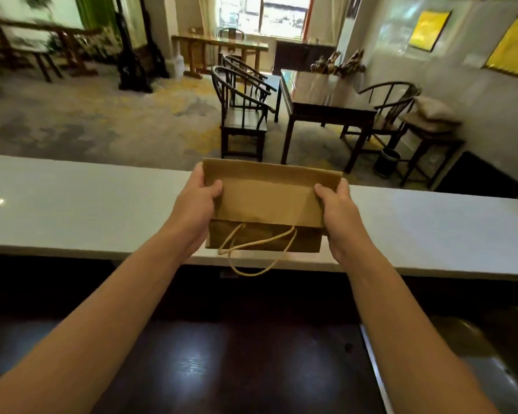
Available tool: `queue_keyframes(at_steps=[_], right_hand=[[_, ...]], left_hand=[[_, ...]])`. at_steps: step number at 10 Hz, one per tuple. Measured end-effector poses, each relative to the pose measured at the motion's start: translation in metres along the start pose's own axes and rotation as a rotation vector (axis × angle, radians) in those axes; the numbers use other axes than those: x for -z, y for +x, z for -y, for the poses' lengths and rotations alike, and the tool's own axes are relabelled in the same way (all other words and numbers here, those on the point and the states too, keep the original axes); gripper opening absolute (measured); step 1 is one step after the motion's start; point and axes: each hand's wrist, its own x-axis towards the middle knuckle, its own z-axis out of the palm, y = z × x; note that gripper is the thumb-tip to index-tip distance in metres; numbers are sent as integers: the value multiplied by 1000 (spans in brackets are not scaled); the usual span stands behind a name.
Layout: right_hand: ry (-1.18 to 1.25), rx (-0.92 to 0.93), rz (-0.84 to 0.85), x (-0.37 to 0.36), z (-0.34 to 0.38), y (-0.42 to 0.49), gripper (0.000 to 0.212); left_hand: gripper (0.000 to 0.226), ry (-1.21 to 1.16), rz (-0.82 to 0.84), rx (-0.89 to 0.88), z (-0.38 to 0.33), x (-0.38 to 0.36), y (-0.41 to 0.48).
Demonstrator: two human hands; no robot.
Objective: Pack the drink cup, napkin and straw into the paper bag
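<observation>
A folded brown paper bag (268,201) is held flat above the white counter (72,210), its base flap facing me and its twine handles (253,249) hanging toward me. My left hand (196,207) grips the bag's left edge, thumb on top. My right hand (340,213) grips the right edge the same way. No drink cup, napkin or straw is in view.
The long white counter runs across the view, with a dark glossy surface (207,354) below its near edge. Beyond the counter stand a dark wooden table (326,100), round-backed chairs (243,115) and a small bin (386,162) on the carpet.
</observation>
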Motion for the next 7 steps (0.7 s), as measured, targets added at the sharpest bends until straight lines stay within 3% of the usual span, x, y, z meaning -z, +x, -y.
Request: queue_keyframes(at_steps=[1, 2, 3, 4, 5, 7], right_hand=[[-26, -68, 2, -4, -11, 22, 29], [-73, -116, 11, -6, -28, 31, 46], [-104, -99, 30, -5, -40, 30, 56], [-191, -32, 62, 1, -40, 33, 51], [-293, 45, 101, 10, -27, 37, 45], [-715, 321, 153, 18, 21, 51, 54]], left_hand=[[26, 47, 23, 65, 9, -7, 23], [26, 98, 33, 125, 24, -7, 38], [31, 94, 49, 128, 39, -1, 42], [35, 146, 66, 118, 41, 5, 47], [34, 261, 67, 31, 28, 11, 54], [14, 666, 201, -250, -25, 0, 61]])
